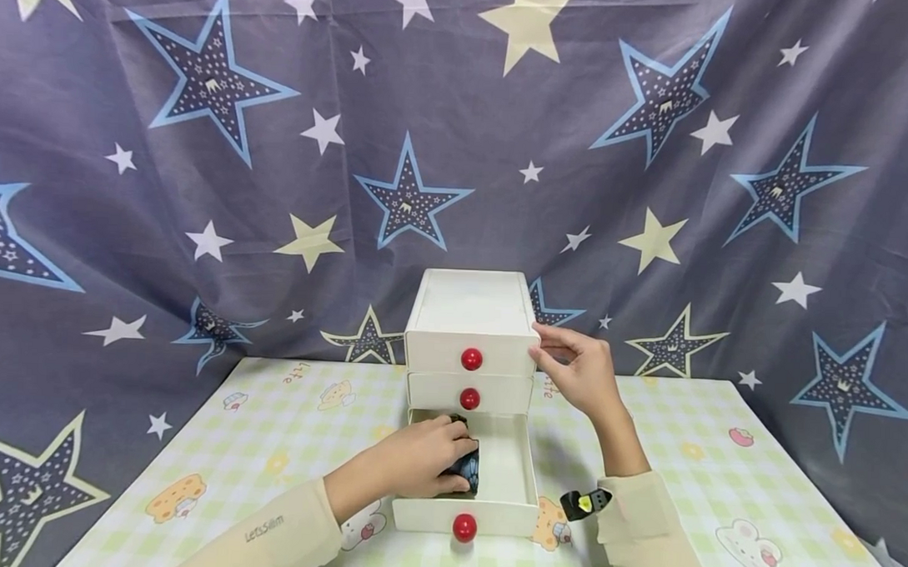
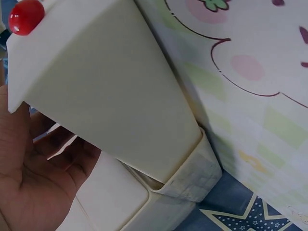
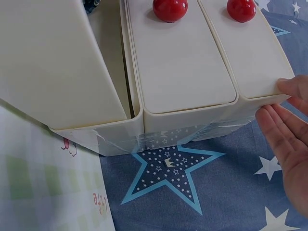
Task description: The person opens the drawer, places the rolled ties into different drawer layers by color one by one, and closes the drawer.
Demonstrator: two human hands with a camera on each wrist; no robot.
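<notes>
A white drawer cabinet (image 1: 472, 305) with red round knobs stands on the table, its bottom drawer (image 1: 511, 469) pulled out. Inside that drawer, my left hand (image 1: 425, 458) grips a dark, blue-patterned bundle (image 1: 468, 467), its thumb towards the front and its fingers over the top. The hand hides much of the bundle, so its kind is unclear. At the cabinet's upper right front corner, my right hand (image 1: 582, 371) pinches the edge. Its thumb lies on the top drawer's front (image 3: 260, 57) and the other fingers touch the side wall.
A checked tablecloth (image 1: 261, 444) with cartoon prints covers the table. Behind the cabinet hangs a grey-blue curtain (image 1: 487, 209) with stars. The upper two drawers are closed. A small black and yellow device (image 1: 585, 502) sits by the right sleeve.
</notes>
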